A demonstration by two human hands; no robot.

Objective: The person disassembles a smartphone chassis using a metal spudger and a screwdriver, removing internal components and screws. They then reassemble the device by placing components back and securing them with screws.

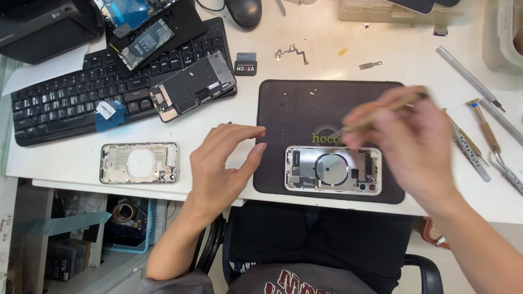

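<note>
- A blue mesh basket sits under the desk at the lower left; a roll of tape and dark clutter lie in it, too dim to sort out.
- A black keyboard lies at the upper left, with a phone screen assembly resting across its right end and another phone part above it on a black sheet.
- An emptied phone rear housing, pale with a round ring in its middle, lies on the white desk below the keyboard.
- The left hand is open and holds nothing: its fingers are spread, with the tips just over the left edge of the dark work mat.
- A second phone rear housing lies on the mat near its front edge, holding a round coil ring, small boards and dark parts inside its frame.
- The right hand, blurred, is closed on a slim tan-handled tool, its tip pointing down-left above the housing's upper edge; whether it touches cannot be told.
- Tweezers and drivers lie on the desk to the right.
- A pale plastic tray stands at the top edge; its contents are out of view.
</note>
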